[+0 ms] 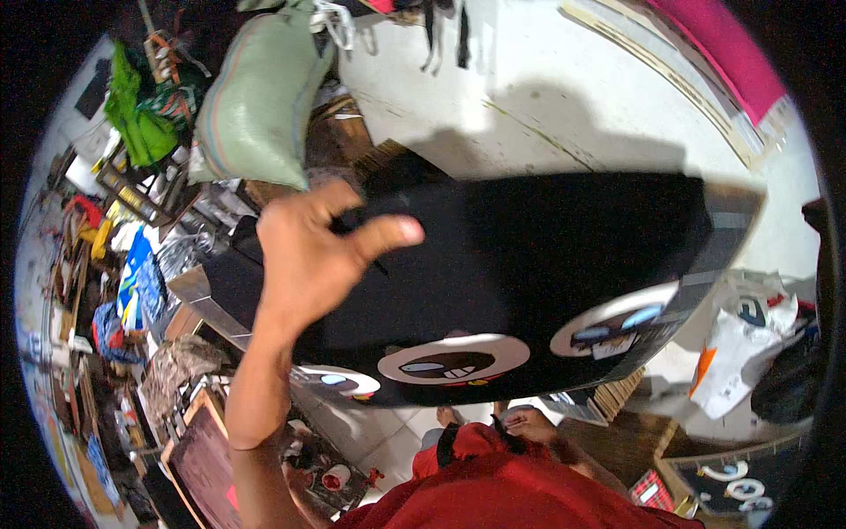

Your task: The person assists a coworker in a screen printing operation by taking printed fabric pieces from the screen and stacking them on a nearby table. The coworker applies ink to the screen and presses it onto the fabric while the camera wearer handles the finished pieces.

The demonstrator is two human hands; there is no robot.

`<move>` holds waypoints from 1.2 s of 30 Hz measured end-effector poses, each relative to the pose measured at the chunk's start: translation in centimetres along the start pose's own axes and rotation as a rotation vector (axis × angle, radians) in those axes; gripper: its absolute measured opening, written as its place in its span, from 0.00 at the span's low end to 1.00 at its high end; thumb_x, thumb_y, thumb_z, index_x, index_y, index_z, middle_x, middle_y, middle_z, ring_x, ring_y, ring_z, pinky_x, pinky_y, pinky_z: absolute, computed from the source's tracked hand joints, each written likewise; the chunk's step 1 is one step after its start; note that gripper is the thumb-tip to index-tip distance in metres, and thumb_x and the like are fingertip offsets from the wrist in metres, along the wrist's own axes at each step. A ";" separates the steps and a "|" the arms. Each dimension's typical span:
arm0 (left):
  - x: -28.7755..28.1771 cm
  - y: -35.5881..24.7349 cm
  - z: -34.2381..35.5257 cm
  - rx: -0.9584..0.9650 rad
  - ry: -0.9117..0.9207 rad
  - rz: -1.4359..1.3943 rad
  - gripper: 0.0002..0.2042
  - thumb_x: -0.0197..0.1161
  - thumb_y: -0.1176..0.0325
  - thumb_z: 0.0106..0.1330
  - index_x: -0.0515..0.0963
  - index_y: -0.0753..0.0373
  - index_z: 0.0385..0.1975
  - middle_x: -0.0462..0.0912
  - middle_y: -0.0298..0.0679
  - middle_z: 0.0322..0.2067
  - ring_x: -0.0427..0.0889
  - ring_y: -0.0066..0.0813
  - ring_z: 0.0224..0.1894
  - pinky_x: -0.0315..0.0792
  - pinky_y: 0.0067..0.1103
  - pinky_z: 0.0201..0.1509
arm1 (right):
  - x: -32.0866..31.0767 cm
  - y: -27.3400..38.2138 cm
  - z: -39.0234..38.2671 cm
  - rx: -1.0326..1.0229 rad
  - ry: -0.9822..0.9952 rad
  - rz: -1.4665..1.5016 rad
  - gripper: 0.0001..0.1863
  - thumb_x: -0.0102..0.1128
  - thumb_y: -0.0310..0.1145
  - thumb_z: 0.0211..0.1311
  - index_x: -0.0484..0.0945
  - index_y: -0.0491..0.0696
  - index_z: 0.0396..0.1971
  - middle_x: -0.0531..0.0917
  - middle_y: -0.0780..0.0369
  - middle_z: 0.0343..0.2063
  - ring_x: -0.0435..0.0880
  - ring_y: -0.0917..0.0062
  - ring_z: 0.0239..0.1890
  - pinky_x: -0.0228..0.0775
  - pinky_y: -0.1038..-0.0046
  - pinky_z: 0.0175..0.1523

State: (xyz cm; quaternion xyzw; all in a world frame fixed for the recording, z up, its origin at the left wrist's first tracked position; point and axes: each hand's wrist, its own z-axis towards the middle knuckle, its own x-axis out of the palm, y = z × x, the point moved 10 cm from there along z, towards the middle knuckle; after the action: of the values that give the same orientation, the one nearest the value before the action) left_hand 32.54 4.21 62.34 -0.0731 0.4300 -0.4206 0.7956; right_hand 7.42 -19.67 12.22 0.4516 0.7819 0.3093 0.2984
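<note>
My left hand [313,256] is raised over the left part of a broad black sheet [546,229]. Its thumb points right, stretched away from the other fingers, and nothing shows in its grasp; the far fingertips are blurred. Whether it touches the sheet I cannot tell. Along the sheet's near edge are printed cartoon faces in pale ovals [454,360]. My right hand [530,425] is low, close to my red shirt [502,476] and near that edge. Its fingers are too small and dark to read.
A stuffed pale green sack [256,97] stands at the far left, beside heaped cloth and clutter. A framed panel [203,458] leans at the near left. Right of the sheet lies a white plastic bag [736,361]; below it is another dark printed panel [731,480].
</note>
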 end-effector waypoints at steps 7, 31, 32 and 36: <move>12.0 -5.7 -7.0 0.527 0.280 -0.068 0.20 0.69 0.50 0.38 0.69 0.58 0.10 0.69 0.35 0.12 0.71 0.33 0.15 0.63 0.26 0.19 | -8.9 31.8 -22.2 -1.019 -0.813 -0.358 0.15 0.65 0.22 0.41 0.78 0.42 0.35 0.81 0.56 0.32 0.81 0.67 0.33 0.73 0.69 0.41; 30.9 15.1 -45.2 -0.662 0.806 0.107 0.23 0.64 0.60 0.50 0.69 0.63 0.44 0.75 0.45 0.41 0.71 0.43 0.47 0.61 0.36 0.51 | -8.4 -0.7 19.6 -0.180 -0.275 -0.877 0.13 0.61 0.33 0.38 0.75 0.45 0.28 0.80 0.52 0.25 0.80 0.59 0.32 0.72 0.61 0.38; 30.5 15.2 -48.1 -0.711 0.839 0.091 0.22 0.64 0.60 0.50 0.70 0.62 0.44 0.75 0.45 0.40 0.73 0.43 0.46 0.63 0.36 0.50 | -8.8 -1.5 20.1 -0.167 -0.294 -0.883 0.14 0.61 0.34 0.38 0.75 0.45 0.28 0.80 0.52 0.26 0.80 0.58 0.32 0.72 0.61 0.38; 29.0 14.9 -57.6 -0.902 0.917 0.128 0.22 0.65 0.59 0.49 0.71 0.62 0.42 0.77 0.44 0.37 0.76 0.42 0.41 0.68 0.34 0.45 | -10.7 -5.1 20.9 -0.094 -0.307 -0.875 0.14 0.60 0.35 0.39 0.77 0.45 0.29 0.80 0.51 0.26 0.81 0.57 0.32 0.73 0.60 0.39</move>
State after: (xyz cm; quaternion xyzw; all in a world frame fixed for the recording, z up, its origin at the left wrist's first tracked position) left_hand 6.60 6.61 1.47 -0.1874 0.8642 -0.1389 0.4458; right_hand 24.80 -26.79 -2.80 0.1058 0.8308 0.1190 0.5333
